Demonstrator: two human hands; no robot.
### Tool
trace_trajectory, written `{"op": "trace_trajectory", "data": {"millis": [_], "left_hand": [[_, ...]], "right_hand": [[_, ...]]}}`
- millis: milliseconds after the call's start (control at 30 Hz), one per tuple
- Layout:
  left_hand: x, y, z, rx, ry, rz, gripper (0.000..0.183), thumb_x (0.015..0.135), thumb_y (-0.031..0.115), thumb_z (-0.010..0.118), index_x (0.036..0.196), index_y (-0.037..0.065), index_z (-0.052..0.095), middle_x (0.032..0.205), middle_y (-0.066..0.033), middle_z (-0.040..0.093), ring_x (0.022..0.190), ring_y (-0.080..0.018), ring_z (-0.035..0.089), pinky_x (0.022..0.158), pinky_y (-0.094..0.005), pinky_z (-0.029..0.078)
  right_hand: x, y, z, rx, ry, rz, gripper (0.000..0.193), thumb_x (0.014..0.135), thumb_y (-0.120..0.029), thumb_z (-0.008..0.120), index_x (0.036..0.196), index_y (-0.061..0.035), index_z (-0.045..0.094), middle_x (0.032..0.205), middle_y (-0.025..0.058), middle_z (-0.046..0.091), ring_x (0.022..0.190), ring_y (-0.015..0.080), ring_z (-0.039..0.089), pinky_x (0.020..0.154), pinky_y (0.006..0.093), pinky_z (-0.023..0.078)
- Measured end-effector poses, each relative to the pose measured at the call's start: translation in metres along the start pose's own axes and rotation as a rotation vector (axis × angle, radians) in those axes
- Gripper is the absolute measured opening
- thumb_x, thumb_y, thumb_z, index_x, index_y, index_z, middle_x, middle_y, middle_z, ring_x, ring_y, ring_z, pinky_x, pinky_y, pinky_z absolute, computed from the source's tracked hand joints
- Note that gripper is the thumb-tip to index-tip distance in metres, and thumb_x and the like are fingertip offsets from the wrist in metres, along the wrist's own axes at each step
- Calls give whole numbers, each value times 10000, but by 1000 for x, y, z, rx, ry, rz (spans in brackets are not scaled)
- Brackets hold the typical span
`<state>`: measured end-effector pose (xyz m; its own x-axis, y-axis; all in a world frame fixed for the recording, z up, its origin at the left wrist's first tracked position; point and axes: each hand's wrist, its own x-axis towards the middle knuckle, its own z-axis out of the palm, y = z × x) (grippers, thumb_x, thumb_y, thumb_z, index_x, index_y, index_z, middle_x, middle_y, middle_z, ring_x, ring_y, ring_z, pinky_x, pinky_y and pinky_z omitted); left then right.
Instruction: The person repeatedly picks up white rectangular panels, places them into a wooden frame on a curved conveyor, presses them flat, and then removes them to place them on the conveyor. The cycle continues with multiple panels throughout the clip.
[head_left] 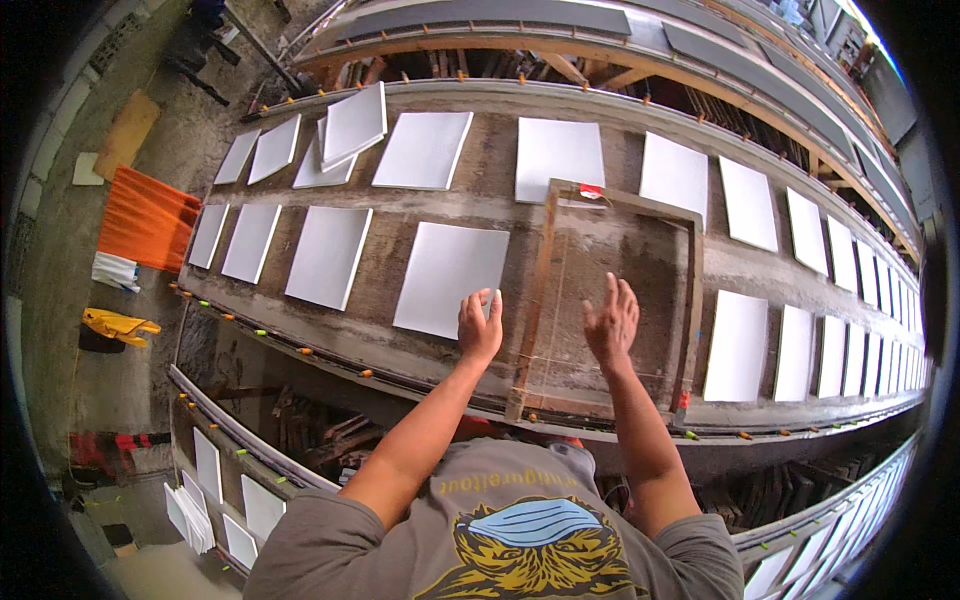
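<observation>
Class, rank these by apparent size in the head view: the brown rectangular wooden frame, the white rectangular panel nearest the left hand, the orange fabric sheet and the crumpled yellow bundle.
1. Frame
2. Panel and sheet: too alike to rank; the sheet lies farther away
3. Bundle

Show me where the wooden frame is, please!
In the head view, the wooden frame is right of centre over the long table, between white panels, with the right hand inside its outline.

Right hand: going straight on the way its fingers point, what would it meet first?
Probably the far bar of the wooden frame, though how high the right hand sits is unclear, so it might pass over the bar.
</observation>
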<state>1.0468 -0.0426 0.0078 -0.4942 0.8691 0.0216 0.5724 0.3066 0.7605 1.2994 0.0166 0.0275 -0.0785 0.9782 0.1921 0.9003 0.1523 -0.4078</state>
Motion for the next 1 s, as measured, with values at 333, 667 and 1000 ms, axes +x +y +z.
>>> {"op": "trace_trajectory", "data": {"millis": [333,667,1000], "left_hand": [[118,-73,-117,-214,233,-28,453,1034,397,607,1254,1,595,1182,-203,624,1117,-327,600,958,-449,485],[257,-182,-222,-252,254,-145,469,1033,375,608,1301,-8,570,1260,-203,605,1135,-333,584,984,-426,480],[331,-225,-256,-418,248,-136,431,1041,372,604,1266,5,591,1215,-180,646,1114,-270,622,968,-393,494]], "right_hand": [[56,-239,93,361,-122,-200,639,899,-256,752,1429,-16,488,1372,229,549,1272,409,539,1071,480,454],[179,-440,284,1082,-381,245,681,935,-378,753,1403,60,524,1317,272,637,1217,329,637,1023,408,501],[330,-527,400,1291,-204,685,939,874,-323,825,1562,-21,261,1330,216,547,1165,337,599,811,451,564]]}}
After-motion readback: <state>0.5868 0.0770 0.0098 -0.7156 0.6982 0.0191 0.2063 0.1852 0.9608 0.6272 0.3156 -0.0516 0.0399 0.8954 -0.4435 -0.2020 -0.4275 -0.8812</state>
